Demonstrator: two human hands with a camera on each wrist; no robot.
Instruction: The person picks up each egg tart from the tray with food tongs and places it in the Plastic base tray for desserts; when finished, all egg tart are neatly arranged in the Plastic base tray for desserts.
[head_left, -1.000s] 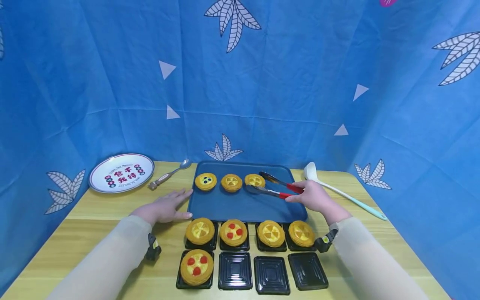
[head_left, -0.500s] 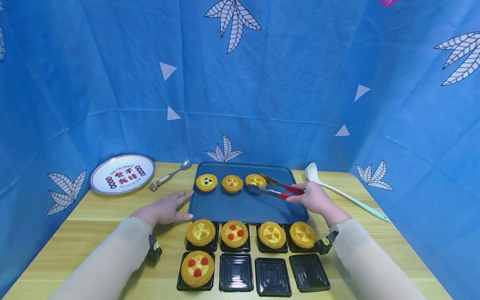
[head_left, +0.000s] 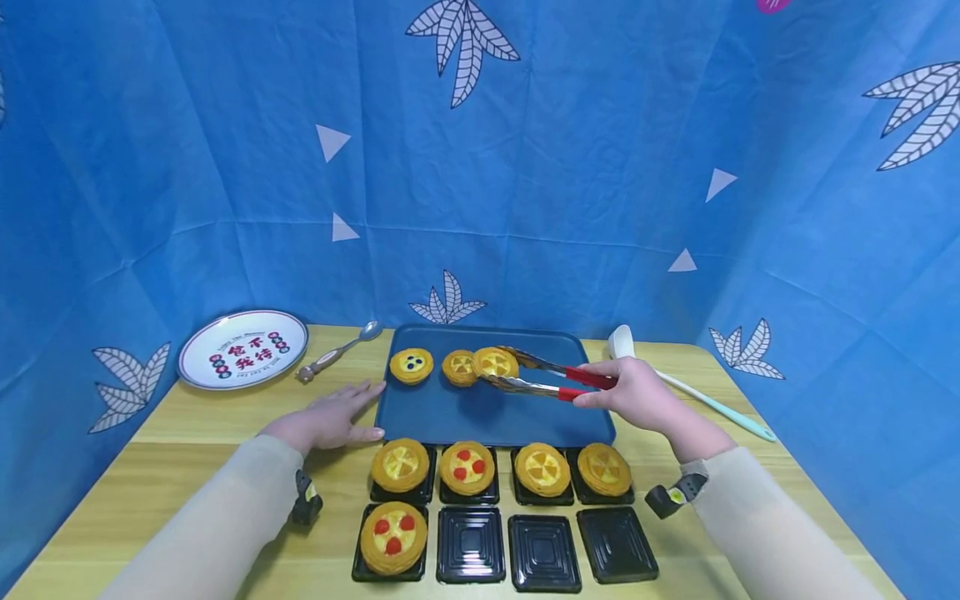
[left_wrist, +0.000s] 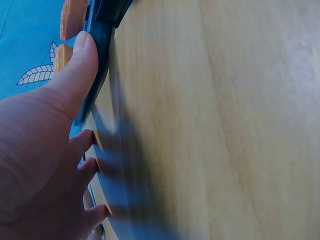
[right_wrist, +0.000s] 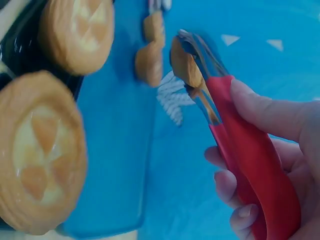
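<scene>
My right hand (head_left: 630,392) grips red-handled metal tongs (right_wrist: 245,150), thumb on one handle and fingers curled round the other. Between the tong tips is a yellow-topped egg tart (head_left: 495,362), raised over the blue tray (head_left: 540,425). Behind it, partly covered, a second tart (head_left: 458,369) sits on the tray. A tart with dark blue dots (head_left: 411,365) lies farther left. My left hand (head_left: 327,418) rests with spread fingers at the tray's left edge; in the left wrist view its thumb (left_wrist: 86,50) touches the rim and its fingertips meet the table.
In front of the tray stand two rows of black square bases, several bearing tarts such as a red-dotted tart (head_left: 393,537). A bare black base (head_left: 471,543) is beside it. A plate (head_left: 243,348) and spoon (head_left: 339,350) lie left, a ladle (head_left: 697,385) right.
The tongs have closed on the right-hand tart and lifted it off the tray, moving it slightly left. My left hand stays where it was.
</scene>
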